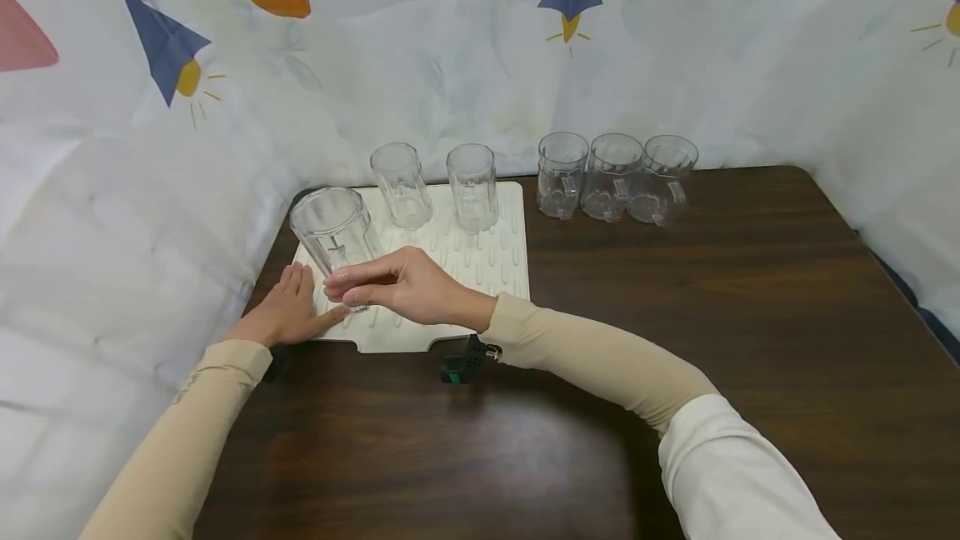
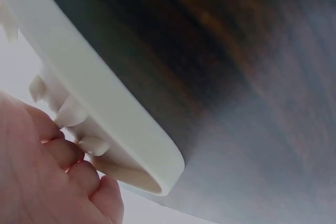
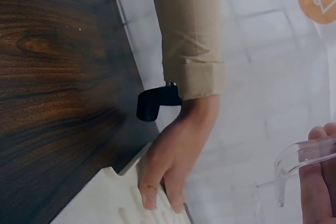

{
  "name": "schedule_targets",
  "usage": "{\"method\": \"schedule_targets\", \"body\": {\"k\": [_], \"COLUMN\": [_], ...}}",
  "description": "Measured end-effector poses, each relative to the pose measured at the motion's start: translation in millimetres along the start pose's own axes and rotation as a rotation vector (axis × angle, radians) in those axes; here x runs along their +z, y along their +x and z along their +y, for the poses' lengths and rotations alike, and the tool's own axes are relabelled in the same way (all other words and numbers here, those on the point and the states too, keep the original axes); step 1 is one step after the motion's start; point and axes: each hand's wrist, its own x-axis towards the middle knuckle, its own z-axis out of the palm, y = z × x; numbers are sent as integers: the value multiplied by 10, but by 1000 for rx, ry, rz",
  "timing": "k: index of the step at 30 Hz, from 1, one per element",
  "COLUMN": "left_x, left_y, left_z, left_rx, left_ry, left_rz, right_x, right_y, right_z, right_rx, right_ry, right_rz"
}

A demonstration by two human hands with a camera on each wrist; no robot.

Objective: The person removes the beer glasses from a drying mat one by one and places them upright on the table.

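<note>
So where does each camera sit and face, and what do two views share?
Head: on the head, facing forward and down at the table, white tray and glass mugs; left hand, right hand and both sleeves show.
Left wrist: worn there, looking past part of the left hand at the tray's rim and table.
Right wrist: worn there, facing the left hand and its sleeve; part of the right hand shows at a glass handle.
Head and right wrist share the left hand on the tray.

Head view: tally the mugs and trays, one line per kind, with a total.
Mugs: 6 (1 in the right hand, 2 on the tray, 3 on the table)
Trays: 1
Total: 7
</note>
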Motion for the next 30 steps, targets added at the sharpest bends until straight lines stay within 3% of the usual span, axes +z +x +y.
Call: {"method": "schedule_targets", "body": {"k": [11, 23, 30], "left_x": [101, 12, -78], "left_y": [103, 42, 5], "left_z": [-153, -17, 52], "left_rx": [-12, -13, -14], "left_ry": [-46, -10, 28], "left_rz": [31, 13, -14], "right_x": [-143, -269, -374], "right_y": [-215, -438, -571], "right_z": [-150, -258, -277], "right_rx": [-2, -11, -52], "right_ry": [62, 114, 72], "right_rz": [51, 98, 126]}}
